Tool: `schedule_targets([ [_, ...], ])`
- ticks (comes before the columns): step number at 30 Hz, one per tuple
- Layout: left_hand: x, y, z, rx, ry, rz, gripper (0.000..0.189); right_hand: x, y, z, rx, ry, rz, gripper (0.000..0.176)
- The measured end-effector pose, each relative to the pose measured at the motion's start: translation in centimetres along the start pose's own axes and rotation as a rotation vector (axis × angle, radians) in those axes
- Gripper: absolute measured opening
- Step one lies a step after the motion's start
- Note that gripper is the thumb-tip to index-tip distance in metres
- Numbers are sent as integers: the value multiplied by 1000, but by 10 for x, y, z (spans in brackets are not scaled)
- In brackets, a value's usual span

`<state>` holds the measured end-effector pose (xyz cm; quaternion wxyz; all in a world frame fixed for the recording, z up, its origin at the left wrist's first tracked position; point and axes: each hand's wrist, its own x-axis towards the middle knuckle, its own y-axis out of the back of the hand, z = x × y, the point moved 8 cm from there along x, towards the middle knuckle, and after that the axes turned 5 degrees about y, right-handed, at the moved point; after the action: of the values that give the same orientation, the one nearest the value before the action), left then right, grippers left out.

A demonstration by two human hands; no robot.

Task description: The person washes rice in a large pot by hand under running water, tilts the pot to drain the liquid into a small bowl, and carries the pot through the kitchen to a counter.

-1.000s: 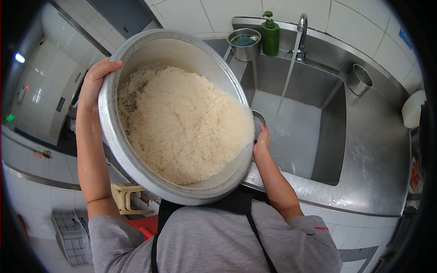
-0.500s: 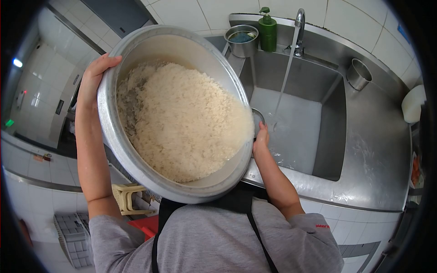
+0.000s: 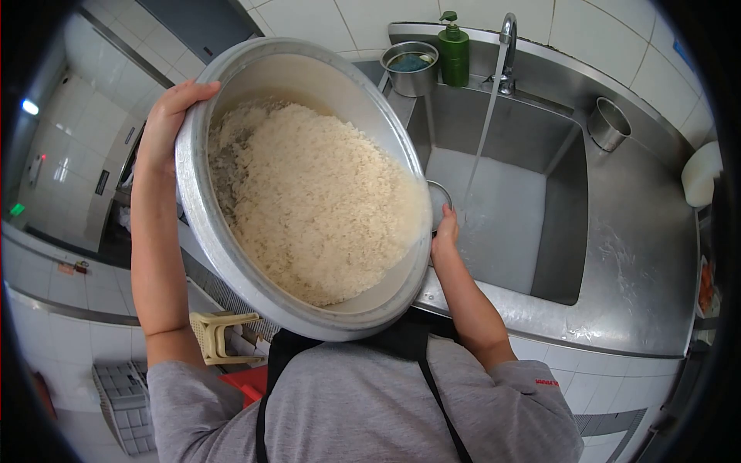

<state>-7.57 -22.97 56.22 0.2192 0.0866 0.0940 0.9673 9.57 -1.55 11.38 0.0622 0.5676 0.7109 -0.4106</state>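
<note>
A large silvery metal pot (image 3: 193,177) leans toward the sink, with wet white rice (image 3: 316,201) heaped inside and cloudy water along its lower lip. On the pot's far left side, my left hand (image 3: 171,116) is closed over the rim, thumb on top. My right hand (image 3: 445,231) is closed at the sink side, gripping a round, thin-rimmed metal strainer (image 3: 440,199) by its edge, as far as I can see. The pot's lip hides most of that strainer. Below the lip is the steel sink (image 3: 559,231), holding whitish water (image 3: 502,224).
Water runs from the faucet (image 3: 507,46) into the sink. A green pump bottle (image 3: 455,58) and a metal container (image 3: 409,73) stand behind it. Right of the basin, a small metal cup (image 3: 608,126) rests on the steel counter (image 3: 641,262). A beige stool (image 3: 216,339) is below left.
The pot has shifted slightly right and up and tips a little more toward the sink. My left hand moved with it; my right hand stays nearly in place.
</note>
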Motion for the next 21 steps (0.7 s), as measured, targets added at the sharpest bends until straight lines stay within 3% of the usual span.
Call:
schedule_targets([
  [21,-7,-16,11,-24,-27,19,20,1,1,4,60,-21,-84,53],
])
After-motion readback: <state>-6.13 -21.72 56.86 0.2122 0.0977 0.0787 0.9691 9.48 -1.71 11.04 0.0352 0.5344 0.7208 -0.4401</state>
